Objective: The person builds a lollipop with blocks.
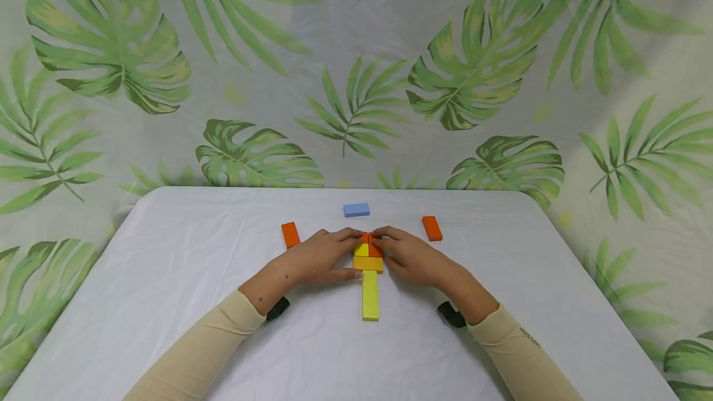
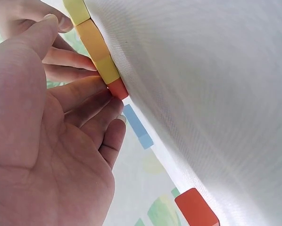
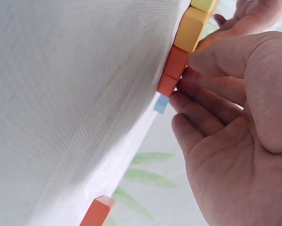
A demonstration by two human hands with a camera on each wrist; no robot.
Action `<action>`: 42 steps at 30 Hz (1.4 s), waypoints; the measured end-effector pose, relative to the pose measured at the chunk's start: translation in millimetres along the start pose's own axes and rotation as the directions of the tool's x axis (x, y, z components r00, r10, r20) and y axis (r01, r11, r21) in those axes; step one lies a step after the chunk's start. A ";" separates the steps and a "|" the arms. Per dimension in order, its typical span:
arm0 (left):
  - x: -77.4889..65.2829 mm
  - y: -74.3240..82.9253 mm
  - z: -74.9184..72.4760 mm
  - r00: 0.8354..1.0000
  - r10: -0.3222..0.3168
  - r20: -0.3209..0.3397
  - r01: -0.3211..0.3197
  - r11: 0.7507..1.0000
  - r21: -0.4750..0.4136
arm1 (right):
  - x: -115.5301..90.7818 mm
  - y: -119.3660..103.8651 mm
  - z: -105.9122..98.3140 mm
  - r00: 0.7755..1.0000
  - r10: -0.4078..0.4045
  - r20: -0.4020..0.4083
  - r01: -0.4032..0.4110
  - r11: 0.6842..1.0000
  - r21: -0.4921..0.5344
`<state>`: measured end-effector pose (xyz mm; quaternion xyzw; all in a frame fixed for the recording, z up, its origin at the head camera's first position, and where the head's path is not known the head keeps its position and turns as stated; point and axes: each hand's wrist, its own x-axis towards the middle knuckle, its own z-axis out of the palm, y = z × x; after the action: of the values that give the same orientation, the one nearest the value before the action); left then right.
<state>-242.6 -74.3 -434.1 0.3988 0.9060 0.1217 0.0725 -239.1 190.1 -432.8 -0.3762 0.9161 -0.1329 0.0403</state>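
Observation:
A row of wooden blocks lies on the table between the hands: a long pale-yellow block (image 1: 370,299) nearest, then an orange-yellow block (image 1: 368,264) set crosswise. Beyond that, a yellow block (image 1: 361,250) sits beside red-orange blocks (image 1: 375,250). From the left side, the left hand (image 1: 320,258) touches the far red end (image 2: 118,89) with its fingertips, thumb extended near the long block's top. On the other side the right hand (image 1: 418,258) rests its fingertips against the red blocks (image 3: 174,66), fingers gently bent. The fingers partly cover the far end.
Past the hands, a blue block (image 1: 356,210) lies at the back. One red-orange block (image 1: 290,234) is at the back left, partly behind the left hand; another (image 1: 431,228) lies at the back right. A white cloth (image 1: 167,277) covers the table; a leaf-print curtain (image 1: 356,30) hangs behind.

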 end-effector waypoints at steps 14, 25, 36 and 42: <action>0.4 -1.4 0.6 1.000 0.001 -0.002 -0.001 1.000 -0.003 | 0.3 -1.0 2.1 1.000 0.000 -0.001 0.000 1.000 -0.016; 1.4 -2.0 0.0 1.000 0.006 -0.003 -0.006 1.000 -0.002 | 1.1 -3.1 2.3 1.000 0.028 0.011 -0.027 0.999 -0.020; 0.7 -1.2 0.4 1.000 0.006 -0.020 -0.007 1.000 -0.011 | 0.3 -4.8 1.4 0.999 0.031 0.014 -0.031 0.999 -0.022; 0.1 -0.7 0.8 0.999 0.004 -0.032 -0.004 1.000 -0.008 | 0.2 -5.5 0.7 0.999 0.042 0.021 -0.042 0.999 -0.018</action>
<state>-243.0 -74.5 -435.1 0.3983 0.9058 0.1318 0.0593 -235.3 186.0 -432.0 -0.3584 0.9245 -0.1199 0.0496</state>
